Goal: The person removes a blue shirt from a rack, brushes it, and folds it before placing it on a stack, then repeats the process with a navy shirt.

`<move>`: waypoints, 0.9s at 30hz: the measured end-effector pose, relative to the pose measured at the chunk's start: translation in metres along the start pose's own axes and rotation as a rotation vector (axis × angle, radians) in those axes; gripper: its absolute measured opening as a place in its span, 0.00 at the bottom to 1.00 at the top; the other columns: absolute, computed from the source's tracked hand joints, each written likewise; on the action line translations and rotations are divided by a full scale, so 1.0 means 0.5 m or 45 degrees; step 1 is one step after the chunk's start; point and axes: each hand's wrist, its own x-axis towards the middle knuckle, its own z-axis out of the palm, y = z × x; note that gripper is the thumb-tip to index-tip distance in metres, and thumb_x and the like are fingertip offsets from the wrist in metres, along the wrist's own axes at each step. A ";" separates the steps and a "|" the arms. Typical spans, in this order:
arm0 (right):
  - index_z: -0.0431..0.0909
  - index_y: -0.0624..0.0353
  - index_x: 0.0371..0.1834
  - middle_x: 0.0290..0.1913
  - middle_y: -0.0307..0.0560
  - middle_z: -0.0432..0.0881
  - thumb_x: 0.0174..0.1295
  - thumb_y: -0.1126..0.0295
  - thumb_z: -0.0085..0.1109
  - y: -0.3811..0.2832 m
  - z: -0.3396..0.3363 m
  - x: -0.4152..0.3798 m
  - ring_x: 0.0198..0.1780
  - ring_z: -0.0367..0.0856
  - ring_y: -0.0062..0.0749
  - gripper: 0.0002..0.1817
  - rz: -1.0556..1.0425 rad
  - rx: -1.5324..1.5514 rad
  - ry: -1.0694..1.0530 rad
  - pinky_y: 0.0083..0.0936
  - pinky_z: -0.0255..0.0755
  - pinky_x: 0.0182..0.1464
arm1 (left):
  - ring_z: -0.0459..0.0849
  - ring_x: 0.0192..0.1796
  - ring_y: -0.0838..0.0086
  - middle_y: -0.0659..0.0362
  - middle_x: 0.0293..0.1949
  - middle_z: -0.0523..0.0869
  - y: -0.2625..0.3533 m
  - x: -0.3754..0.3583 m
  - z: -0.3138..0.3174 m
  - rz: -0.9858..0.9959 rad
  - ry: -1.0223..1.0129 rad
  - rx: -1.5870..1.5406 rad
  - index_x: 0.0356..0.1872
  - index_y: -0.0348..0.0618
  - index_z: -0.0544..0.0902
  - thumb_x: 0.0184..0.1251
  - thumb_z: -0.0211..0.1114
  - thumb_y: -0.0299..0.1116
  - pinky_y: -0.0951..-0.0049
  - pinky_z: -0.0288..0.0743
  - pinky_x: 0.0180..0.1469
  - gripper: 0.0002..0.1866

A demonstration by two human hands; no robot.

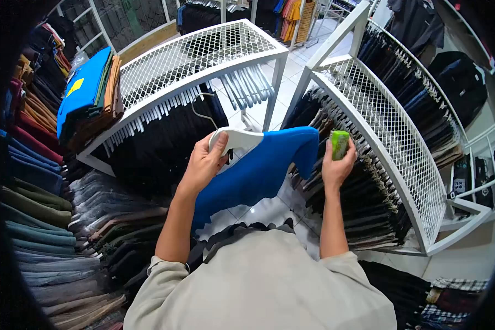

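My left hand (202, 160) is closed around one end of a white clothes hanger (243, 139), whose metal hook (203, 110) points up. From the hanger hangs a bright blue garment (247, 179), slanting down in front of my body. Its far shoulder sits at the hanger's other end, and the hanger inside the cloth is hidden. On the right, my right hand (336, 168) grips a small bright green block-like object (340, 144) between thumb and fingers, apart from the garment. Its exact kind does not show.
A white mesh-topped rack (195, 60) with hanging dark clothes and pale hangers stands ahead. Folded blue garments (85, 88) rest on its left end. Another mesh-topped rack (390, 132) stands to the right. Rows of hanging trousers (44, 242) line my left side. White tiles (300, 91) lie between the racks.
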 end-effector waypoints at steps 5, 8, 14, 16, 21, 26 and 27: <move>0.71 0.61 0.68 0.54 0.56 0.76 0.60 0.55 0.75 -0.177 -0.055 -0.065 0.57 0.78 0.49 0.37 -0.499 0.341 -0.239 0.42 0.73 0.58 | 0.67 0.22 0.88 0.69 0.22 0.74 0.011 -0.004 0.026 0.003 -0.057 -0.006 0.50 0.39 0.85 0.79 0.56 0.59 0.83 0.61 0.24 0.28; 0.71 0.60 0.69 0.52 0.56 0.75 0.59 0.55 0.75 -0.163 -0.028 -0.075 0.54 0.78 0.49 0.38 -0.627 0.359 -0.251 0.42 0.74 0.56 | 0.67 0.21 0.88 0.69 0.21 0.73 -0.002 -0.003 0.029 0.090 -0.095 0.043 0.49 0.39 0.84 0.80 0.56 0.58 0.83 0.60 0.23 0.28; 0.71 0.65 0.67 0.57 0.61 0.75 0.64 0.54 0.72 0.019 -0.008 -0.010 0.58 0.77 0.53 0.35 0.010 0.058 -0.011 0.46 0.72 0.59 | 0.66 0.21 0.89 0.69 0.22 0.73 -0.015 -0.019 -0.010 0.046 -0.020 0.002 0.50 0.39 0.84 0.79 0.56 0.58 0.83 0.58 0.22 0.27; 0.72 0.64 0.67 0.57 0.60 0.76 0.63 0.54 0.72 -0.047 -0.031 -0.017 0.59 0.77 0.51 0.35 -0.049 0.218 -0.027 0.44 0.73 0.60 | 0.69 0.22 0.88 0.68 0.24 0.77 -0.009 -0.020 -0.011 0.052 -0.057 -0.045 0.49 0.40 0.85 0.79 0.61 0.52 0.83 0.62 0.24 0.23; 0.70 0.62 0.70 0.54 0.56 0.76 0.61 0.55 0.74 -0.201 -0.051 -0.081 0.56 0.77 0.48 0.38 -0.594 0.427 -0.393 0.41 0.73 0.58 | 0.77 0.30 0.86 0.65 0.31 0.85 -0.005 -0.014 0.023 0.122 -0.054 0.175 0.45 0.39 0.86 0.74 0.70 0.40 0.79 0.70 0.32 0.13; 0.71 0.64 0.67 0.57 0.59 0.76 0.65 0.54 0.71 -0.040 0.024 -0.022 0.58 0.76 0.51 0.34 -0.068 0.209 -0.089 0.43 0.72 0.60 | 0.78 0.31 0.85 0.64 0.30 0.85 -0.009 -0.021 -0.003 0.209 0.008 0.197 0.46 0.39 0.86 0.74 0.70 0.41 0.79 0.71 0.32 0.14; 0.71 0.64 0.67 0.57 0.61 0.75 0.66 0.53 0.70 0.001 0.026 -0.014 0.59 0.76 0.52 0.34 0.099 0.126 -0.116 0.44 0.71 0.61 | 0.77 0.31 0.85 0.64 0.30 0.85 -0.011 -0.026 -0.009 0.203 0.040 0.218 0.46 0.39 0.86 0.74 0.70 0.40 0.79 0.71 0.32 0.13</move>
